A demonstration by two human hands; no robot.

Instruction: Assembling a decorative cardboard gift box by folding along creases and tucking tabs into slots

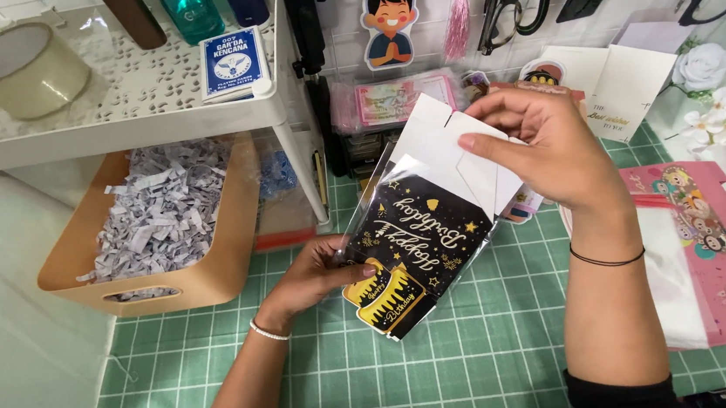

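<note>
Gripping the lower end of a black greeting card (415,243) with gold lettering and stars, the left hand (317,274) closes its fingers and thumb on the card's clear sleeve near the centre of the view. The right hand (542,149), at one o'clock from the card, pinches a white folded envelope (450,152) between thumb and fingers, its lower part sitting in the sleeve behind the card. Both are held tilted above the green grid cutting mat (447,363).

At nine o'clock from the card stands a tan bin (212,274) with a slot handle, filled with shredded grey-white paper (162,208). Above it, at ten o'clock, a white perforated shelf (126,93) carries a roll of clear tape (23,67), a small blue and white box (230,62) and the bases of a brown, a teal and a dark blue bottle. Under the shelf, a clear container (278,181) holds something blue; I cannot tell what.

At twelve o'clock a cartoon figure cut-out (388,14) hangs on the white wall grid, with a pink tassel (455,21) just beside it and a pink packet (393,101) below. At three o'clock lies a pink printed carton (717,243) with cartoon characters, folded flat. At two o'clock white cards (624,85) lean near white artificial flowers (712,95).
</note>
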